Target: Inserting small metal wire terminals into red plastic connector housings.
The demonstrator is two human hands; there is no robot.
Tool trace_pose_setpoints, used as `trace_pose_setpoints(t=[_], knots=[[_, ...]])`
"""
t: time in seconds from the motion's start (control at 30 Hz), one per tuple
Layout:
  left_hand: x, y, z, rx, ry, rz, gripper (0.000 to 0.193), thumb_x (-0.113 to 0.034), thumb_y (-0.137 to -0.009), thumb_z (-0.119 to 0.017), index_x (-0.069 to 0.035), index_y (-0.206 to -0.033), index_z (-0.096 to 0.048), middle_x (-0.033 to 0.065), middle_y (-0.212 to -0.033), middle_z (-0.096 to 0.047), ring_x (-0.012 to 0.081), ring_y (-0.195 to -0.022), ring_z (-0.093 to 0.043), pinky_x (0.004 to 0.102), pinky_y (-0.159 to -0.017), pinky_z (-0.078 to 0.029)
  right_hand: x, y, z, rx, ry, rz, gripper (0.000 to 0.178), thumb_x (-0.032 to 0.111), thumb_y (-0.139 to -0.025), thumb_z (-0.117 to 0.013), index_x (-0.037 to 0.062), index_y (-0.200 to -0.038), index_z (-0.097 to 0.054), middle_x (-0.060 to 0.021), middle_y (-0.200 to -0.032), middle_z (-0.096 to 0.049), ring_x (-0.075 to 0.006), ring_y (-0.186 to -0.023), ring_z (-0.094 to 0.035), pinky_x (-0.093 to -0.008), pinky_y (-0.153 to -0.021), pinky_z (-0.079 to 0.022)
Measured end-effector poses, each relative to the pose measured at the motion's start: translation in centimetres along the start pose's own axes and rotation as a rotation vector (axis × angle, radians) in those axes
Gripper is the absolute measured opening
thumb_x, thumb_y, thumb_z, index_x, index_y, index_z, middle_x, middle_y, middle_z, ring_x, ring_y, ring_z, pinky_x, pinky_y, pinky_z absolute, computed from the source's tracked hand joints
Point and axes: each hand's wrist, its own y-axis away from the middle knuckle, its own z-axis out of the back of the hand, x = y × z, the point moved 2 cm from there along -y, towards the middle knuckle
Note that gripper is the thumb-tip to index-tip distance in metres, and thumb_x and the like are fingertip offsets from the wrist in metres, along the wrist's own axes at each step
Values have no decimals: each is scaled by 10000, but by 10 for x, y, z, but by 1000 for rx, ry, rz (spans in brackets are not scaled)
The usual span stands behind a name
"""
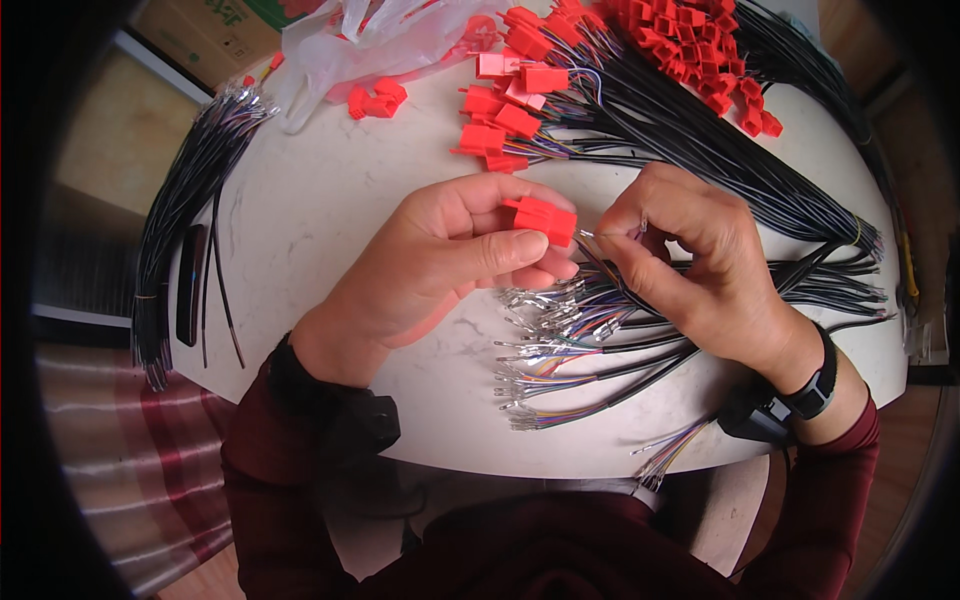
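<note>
My left hand (430,255) grips a red plastic connector housing (545,221) between thumb and fingers. At its right side, my right hand (690,260) pinches a thin wire with a metal crimp terminal (586,234), the tip pointing at the housing. Whether the tip has entered the housing I cannot tell. Below the hands lies a fan of black cables (650,345) with stripped coloured wires and silvery terminals at their left ends. Above them rests a thick bundle of black cables (690,130), several ends fitted with red housings (505,115).
Loose red housings (690,45) are heaped at the far right, and a few more (378,99) lie by a clear plastic bag (375,45). Another cable bundle (190,200) hangs over the left edge of the white table (300,200). A cardboard box (220,40) stands behind.
</note>
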Motion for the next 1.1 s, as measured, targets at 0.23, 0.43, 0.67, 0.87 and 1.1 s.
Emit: trace_pose_setpoints(t=[0.23, 0.43, 0.67, 0.87, 1.1], knots=[[1, 0, 1, 14, -65, -32, 288, -118, -888, -573, 10, -1145, -550, 40, -936, -607, 101, -773, -572, 242, -716, -473, 2, 1, -2, -19, -20, 19, 75, -44, -755, -587, -3, -815, -605, -46, -743, -534, -113, -633, -499, -235, -551, -396], [2, 0, 1, 7, -63, -12, 290, -143, -885, -586, 13, -1127, -552, 23, -916, -591, 95, -754, -548, 234, -698, -455, 2, 1, -3, -5, 23, 56, 82, -44, -752, -598, -2, -821, -610, -52, -743, -526, -121, -620, -498, -237, -536, -392], [4, 0, 1, 2, -40, 34, 286, -168, -895, -576, 15, -1114, -557, 13, -889, -577, 89, -732, -532, 222, -662, -429, 5, 2, -4, -31, 53, 85, 87, -51, -742, -592, -2, -814, -590, -56, -733, -513, -134, -616, -503, -242, -515, -393], [4, 0, 1, -19, -14, 39, 271, -181, -895, -572, 12, -1084, -569, 4, -878, -569, 77, -716, -517, 221, -651, -417, 7, 3, -4, -23, 82, 102, 85, -56, -747, -585, -5, -815, -585, -66, -732, -506, -147, -623, -509, -245, -523, -397], [5, 0, -3, 3, -67, 75, 249, -164, -885, -577, 3, -1070, -577, 6, -878, -575, 68, -717, -515, 217, -655, -419, 6, 3, -7, 0, 51, 108, 158, -61, -740, -592, 12, -877, -560, -121, -727, -494, -257, -598, -515, -306, -537, -427]])
